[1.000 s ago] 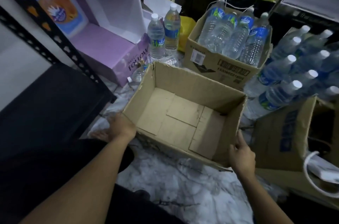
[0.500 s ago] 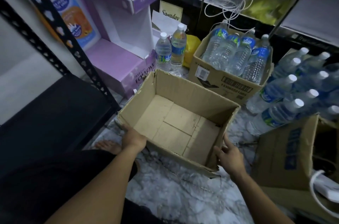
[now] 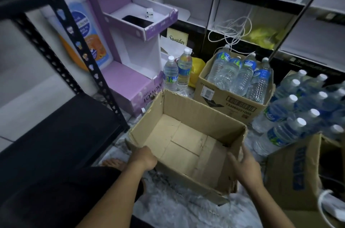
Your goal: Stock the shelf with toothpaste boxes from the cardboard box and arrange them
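Note:
An open brown cardboard box [image 3: 201,114] sits on the marble-patterned floor in front of me, and I see nothing inside it. My left hand [image 3: 145,158] grips the near left corner of its rim. My right hand [image 3: 244,168] lies flat against the outside of its right wall, fingers spread, thumb toward the near corner. A black metal shelf [image 3: 56,134] stands at my left, its lower board bare. No toothpaste boxes are in view.
A purple display stand [image 3: 134,71] stands behind the box, two water bottles [image 3: 177,73] beside it. A carton of water bottles [image 3: 239,93] sits at back right, a shrink-wrapped pack [image 3: 298,108] at right, another carton [image 3: 295,177] at near right.
My view has tilted up, showing more of the white shelves behind. The box has shifted toward me and my right hand has opened flatter against its side.

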Tool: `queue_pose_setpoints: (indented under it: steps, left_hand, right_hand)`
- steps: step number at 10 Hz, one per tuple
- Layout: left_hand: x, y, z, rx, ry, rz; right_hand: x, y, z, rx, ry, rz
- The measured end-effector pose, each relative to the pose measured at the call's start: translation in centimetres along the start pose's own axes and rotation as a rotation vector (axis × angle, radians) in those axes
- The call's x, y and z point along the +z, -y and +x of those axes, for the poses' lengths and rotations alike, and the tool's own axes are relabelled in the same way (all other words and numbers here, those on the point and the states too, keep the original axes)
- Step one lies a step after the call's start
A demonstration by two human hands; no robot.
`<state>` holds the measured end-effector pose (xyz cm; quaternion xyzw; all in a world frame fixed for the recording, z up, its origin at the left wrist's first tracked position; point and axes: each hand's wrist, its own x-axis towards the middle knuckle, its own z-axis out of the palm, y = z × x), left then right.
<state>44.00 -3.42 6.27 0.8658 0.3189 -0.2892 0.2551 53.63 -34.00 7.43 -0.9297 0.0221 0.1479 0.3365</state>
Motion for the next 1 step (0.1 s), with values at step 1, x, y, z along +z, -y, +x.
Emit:
queue_pose_setpoints:
  steps: [1]
  left_hand:
    - [-1.76, -2.47, -3.42, 0.117, 0.022, 0.087]
  right_hand:
    - [-5.69, 8.55, -1.7, -0.252, -0.087, 0.37]
